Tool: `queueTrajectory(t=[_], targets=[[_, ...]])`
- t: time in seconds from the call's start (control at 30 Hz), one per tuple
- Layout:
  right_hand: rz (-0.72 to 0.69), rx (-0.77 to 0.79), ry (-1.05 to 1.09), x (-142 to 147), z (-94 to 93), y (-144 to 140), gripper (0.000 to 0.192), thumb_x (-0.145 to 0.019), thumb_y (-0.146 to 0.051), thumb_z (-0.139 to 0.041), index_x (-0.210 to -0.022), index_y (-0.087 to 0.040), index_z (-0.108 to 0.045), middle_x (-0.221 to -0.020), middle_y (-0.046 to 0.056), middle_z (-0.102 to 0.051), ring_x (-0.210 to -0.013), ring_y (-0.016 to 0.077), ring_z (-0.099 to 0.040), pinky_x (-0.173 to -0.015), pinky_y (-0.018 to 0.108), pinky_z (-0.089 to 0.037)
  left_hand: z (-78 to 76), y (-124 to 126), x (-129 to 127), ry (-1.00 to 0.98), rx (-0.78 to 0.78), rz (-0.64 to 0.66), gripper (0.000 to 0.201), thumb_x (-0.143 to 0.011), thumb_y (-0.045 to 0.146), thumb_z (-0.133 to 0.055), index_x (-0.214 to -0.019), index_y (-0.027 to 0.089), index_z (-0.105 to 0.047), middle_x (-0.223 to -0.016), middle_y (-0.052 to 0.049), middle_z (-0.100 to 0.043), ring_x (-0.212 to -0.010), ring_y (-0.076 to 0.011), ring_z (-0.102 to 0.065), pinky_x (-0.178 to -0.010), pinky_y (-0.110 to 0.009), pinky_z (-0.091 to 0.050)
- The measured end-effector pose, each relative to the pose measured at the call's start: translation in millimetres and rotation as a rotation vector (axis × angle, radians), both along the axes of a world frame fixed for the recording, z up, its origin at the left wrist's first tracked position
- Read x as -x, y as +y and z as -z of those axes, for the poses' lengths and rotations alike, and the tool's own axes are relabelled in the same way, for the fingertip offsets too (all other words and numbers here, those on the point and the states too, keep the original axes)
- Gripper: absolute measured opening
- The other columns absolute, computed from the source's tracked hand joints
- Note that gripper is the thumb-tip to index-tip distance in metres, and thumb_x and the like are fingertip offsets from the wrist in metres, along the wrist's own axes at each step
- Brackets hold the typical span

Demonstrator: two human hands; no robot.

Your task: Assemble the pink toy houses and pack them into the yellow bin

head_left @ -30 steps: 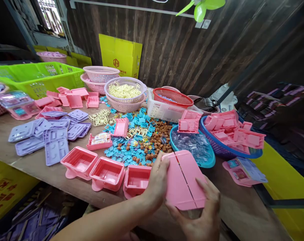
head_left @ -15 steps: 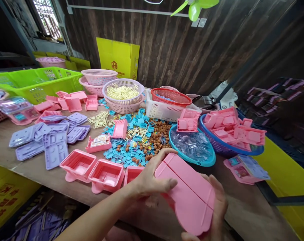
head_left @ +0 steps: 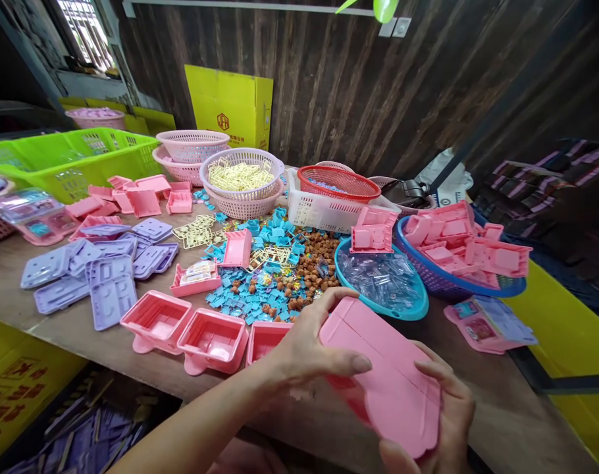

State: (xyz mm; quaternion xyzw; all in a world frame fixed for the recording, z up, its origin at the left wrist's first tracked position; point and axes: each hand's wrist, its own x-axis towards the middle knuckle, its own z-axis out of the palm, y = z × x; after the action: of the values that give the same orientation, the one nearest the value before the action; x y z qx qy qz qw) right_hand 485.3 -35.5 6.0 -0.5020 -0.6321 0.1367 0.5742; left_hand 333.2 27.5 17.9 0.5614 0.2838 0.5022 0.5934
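Note:
Both my hands hold a pink plastic toy case, tilted above the table's front edge with its flat, seamed face toward me. My left hand grips its left side, thumb lying across the face. On the right side my right hand wraps round the edge, fingers on the face and thumb at the lower rim. What is inside or behind the case is hidden. Left of my left hand stand pink open boxes in a row; my forearm partly covers one. Beyond my hands lie small blue plastic pieces and brown pieces.
A turquoise basket of clear parts and a blue basket of pink parts stand at right. Purple panels lie at left. Behind are a green crate, a red sieve and a finished-looking toy case.
The pink case and both hands have shifted slightly right in view. The seam across its face looks narrower, and my right fingers now lie over the face near the seam.

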Motion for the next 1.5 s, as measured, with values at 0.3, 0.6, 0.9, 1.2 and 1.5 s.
queueTrajectory(t=[0.3, 0.6, 0.9, 1.2, 1.5], targets=[[-0.022, 0.290, 0.750, -20, 38.2, 8, 0.059, -0.076, -0.066, -0.045, -0.119, -0.027, -0.046, -0.109, 0.007, -0.057, -0.087, 0.0244, -0.059, -0.070, 0.038, -0.048, 38.4, -27, -44, -0.329, 0.314, 0.162, 0.083, -0.070, 0.050, -0.071, -0.138, 0.022, -0.031, -0.133, -0.010, -0.047, -0.124, -0.0271, -0.043, -0.102, -0.038, -0.035], [-0.146, 0.731, 0.749, -56, 56.4, -13, 0.065, -0.075, -0.060, -0.057, -0.131, -0.030, -0.042, -0.135, 0.007, -0.050, -0.117, 0.0284, -0.052, -0.092, 0.042, -0.045, 37.2, -13, -27, 0.204, 0.398, 0.310, 0.059, -0.070, 0.041, -0.066, -0.122, 0.016, -0.053, -0.119, -0.009, -0.057, -0.109, -0.0291, -0.052, -0.093, -0.039, -0.041], [0.089, 0.835, 0.561, -50, 90.5, -12, 0.063, -0.072, -0.062, -0.059, -0.118, -0.021, -0.051, -0.118, 0.009, -0.060, -0.106, 0.0271, -0.058, -0.089, 0.040, -0.048, 55.4, -25, -51, 1.087, -0.074, 0.184, 0.097, -0.064, 0.044, -0.072, -0.142, 0.010, -0.025, -0.149, -0.021, -0.020, -0.137, -0.0346, -0.017, -0.111, -0.052, -0.019], [0.527, 0.508, -0.691, -129, 106.4, -22, 0.043, -0.091, -0.044, -0.030, -0.105, -0.017, -0.060, -0.103, 0.016, -0.060, -0.091, 0.0298, -0.056, -0.074, 0.043, -0.046, 56.3, -2, -45, 1.496, -0.558, 0.434, 0.071, -0.079, 0.021, -0.054, -0.143, 0.014, -0.024, -0.146, -0.019, -0.030, -0.137, -0.0321, -0.022, -0.108, -0.052, -0.026], [0.332, 0.500, -0.697, -133, 96.5, -39, 0.032, -0.094, -0.033, -0.028, -0.084, -0.020, -0.056, -0.071, 0.003, -0.065, -0.059, 0.0167, -0.062, -0.051, 0.025, -0.044, 62.1, 4, -52, 1.517, -0.616, 0.384, 0.094, -0.070, 0.054, -0.064, -0.142, 0.007, -0.024, -0.139, -0.025, -0.038, -0.134, -0.0367, -0.026, -0.109, -0.057, -0.017]])
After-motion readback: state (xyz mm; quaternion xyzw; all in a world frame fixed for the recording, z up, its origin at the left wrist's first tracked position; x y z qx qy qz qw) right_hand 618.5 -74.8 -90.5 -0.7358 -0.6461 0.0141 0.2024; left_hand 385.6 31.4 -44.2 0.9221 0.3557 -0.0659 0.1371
